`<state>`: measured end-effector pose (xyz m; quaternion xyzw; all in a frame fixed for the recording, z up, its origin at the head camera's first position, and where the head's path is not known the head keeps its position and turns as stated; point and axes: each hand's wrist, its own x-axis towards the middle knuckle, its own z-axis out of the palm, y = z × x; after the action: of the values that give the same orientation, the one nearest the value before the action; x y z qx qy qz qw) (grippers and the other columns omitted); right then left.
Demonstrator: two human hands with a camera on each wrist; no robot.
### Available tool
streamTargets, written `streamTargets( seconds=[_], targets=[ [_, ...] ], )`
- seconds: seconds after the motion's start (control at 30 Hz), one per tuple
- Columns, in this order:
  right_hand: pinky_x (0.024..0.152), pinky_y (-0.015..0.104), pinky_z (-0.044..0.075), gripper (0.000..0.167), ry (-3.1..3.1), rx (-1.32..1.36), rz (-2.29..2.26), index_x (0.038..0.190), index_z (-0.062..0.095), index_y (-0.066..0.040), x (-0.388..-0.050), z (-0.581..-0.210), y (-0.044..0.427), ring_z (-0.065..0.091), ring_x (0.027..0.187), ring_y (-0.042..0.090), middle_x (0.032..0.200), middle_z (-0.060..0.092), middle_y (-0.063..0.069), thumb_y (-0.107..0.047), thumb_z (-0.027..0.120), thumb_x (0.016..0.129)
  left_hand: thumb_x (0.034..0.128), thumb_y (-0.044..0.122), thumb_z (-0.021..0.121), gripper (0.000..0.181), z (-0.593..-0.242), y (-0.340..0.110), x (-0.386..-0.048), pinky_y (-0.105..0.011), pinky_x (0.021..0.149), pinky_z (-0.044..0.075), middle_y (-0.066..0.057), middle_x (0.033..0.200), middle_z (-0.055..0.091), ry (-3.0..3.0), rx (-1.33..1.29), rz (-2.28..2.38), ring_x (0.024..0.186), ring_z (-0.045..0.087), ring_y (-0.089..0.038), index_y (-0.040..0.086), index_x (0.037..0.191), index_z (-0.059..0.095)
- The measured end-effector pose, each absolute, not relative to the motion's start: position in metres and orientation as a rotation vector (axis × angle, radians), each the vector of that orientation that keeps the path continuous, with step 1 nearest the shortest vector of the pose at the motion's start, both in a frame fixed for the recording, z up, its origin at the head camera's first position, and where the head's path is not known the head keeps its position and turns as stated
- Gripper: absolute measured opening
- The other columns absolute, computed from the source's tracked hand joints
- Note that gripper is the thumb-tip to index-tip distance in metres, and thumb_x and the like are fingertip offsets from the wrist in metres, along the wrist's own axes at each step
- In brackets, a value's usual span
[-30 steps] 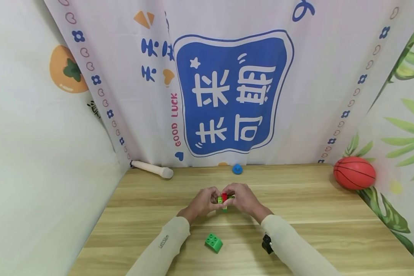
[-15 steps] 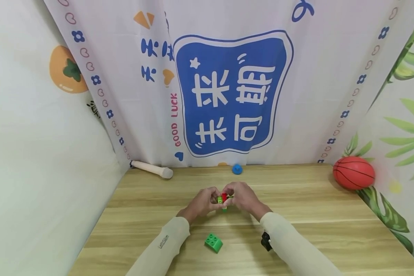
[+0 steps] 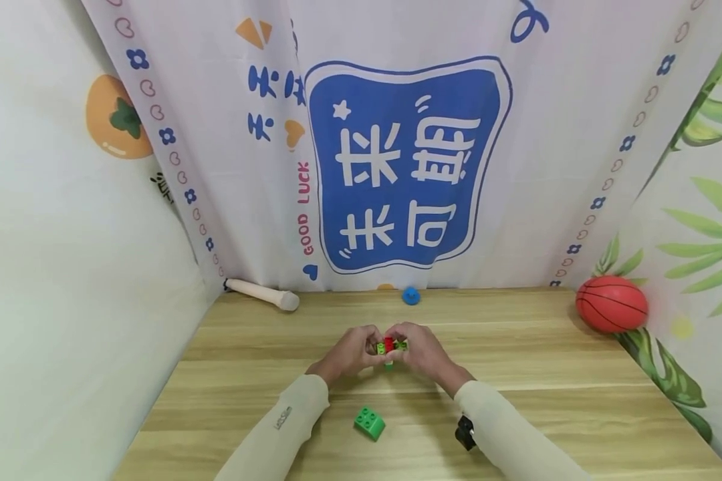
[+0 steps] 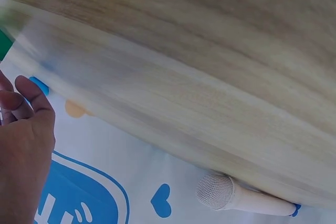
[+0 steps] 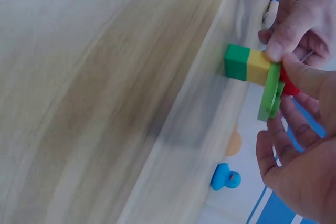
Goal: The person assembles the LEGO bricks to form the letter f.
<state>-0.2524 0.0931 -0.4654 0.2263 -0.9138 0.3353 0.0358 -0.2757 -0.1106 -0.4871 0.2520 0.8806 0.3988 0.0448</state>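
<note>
A small stack of toy building bricks (image 5: 258, 66) is held up between my two hands over the table. In the right wrist view it runs from a green brick through a yellow one to a flat lime piece and a red brick (image 3: 389, 344). My left hand (image 3: 350, 352) pinches it from the left, its thumb on the yellow and lime parts. From the other side my right hand (image 3: 421, 349) grips the red end with thumb and fingers, which partly cover that brick. The left wrist view shows the left hand's fingers bent, without the stack.
A loose green brick (image 3: 370, 423) lies nearer on the wooden table (image 3: 247, 374), between the forearms. A black object (image 3: 465, 433) sits by the right sleeve. Along the back are a toy microphone (image 3: 265, 294), a blue piece (image 3: 411, 296) and a red basketball (image 3: 612, 304).
Both hands keep hold of the brick stack in nearly the same place. The right hand's fingers have shifted slightly, showing more lime beside the red brick. The head view has tilted a little.
</note>
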Motion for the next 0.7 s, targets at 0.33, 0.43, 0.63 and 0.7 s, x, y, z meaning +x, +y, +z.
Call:
streamTargets(
  seconds=[0.33,0.43,0.63,0.7],
  targets=[
    [0.098,0.048,0.057,0.030,-2.621,0.794,0.887,0.122,0.074,-0.004,-0.212,-0.461,0.084,0.066,0.114,0.028,0.122,0.068,0.009,-0.011,0.083,0.095,0.0923,0.015,0.087,0.023,-0.489,-0.111,-0.278,-0.020,0.071,0.052,-0.003,0.094,0.069,2.707,0.817,1.192,0.083,0.060,-0.013,0.006,0.105,0.070],
    [0.088,0.035,0.061,0.018,-2.651,0.965,0.885,0.113,0.075,-0.004,-0.198,-0.463,0.082,0.070,0.102,0.021,0.116,0.073,0.007,-0.013,0.079,0.097,0.0911,0.011,0.087,0.024,-0.487,-0.111,-0.277,-0.021,0.071,0.052,-0.005,0.094,0.070,2.707,0.824,1.199,0.081,0.059,-0.011,0.003,0.106,0.070],
    [0.082,0.023,0.057,0.039,-2.878,1.142,0.843,0.122,0.069,-0.011,-0.175,-0.477,0.073,0.065,0.097,0.007,0.116,0.070,0.001,-0.041,0.079,0.099,0.0906,0.020,0.089,0.033,-0.486,-0.112,-0.275,-0.019,0.072,0.051,-0.013,0.103,0.073,2.688,0.765,1.206,0.083,0.058,-0.013,0.002,0.110,0.070],
    [0.085,0.023,0.055,0.046,-2.929,1.154,0.832,0.124,0.066,-0.015,-0.170,-0.483,0.069,0.061,0.098,0.002,0.117,0.067,-0.004,-0.049,0.080,0.096,0.0904,0.024,0.089,0.035,-0.485,-0.112,-0.274,-0.019,0.072,0.051,-0.012,0.104,0.073,2.683,0.751,1.202,0.084,0.059,-0.014,0.003,0.111,0.070]
  ],
)
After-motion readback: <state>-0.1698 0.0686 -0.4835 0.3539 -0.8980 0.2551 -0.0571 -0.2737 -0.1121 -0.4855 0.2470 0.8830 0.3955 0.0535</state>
